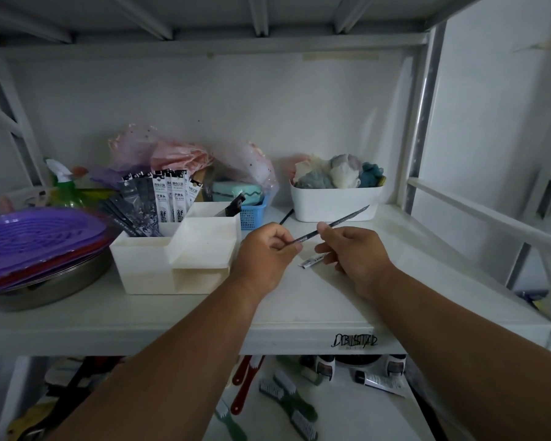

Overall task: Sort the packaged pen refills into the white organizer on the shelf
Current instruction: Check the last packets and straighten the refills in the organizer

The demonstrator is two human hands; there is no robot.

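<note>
Pinching one refill [331, 225] between them at frame centre, left hand [264, 253] and right hand [353, 254] both grasp it; the right also holds another. Organizer [175, 249] sits left of centre. Thin packs could slip during the handover.

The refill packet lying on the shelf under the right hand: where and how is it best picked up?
Probably by the white near end of the refill packet, pinched across its narrow width from above. It lies flat on the shelf, and that end pokes clear of the right hand.
</note>
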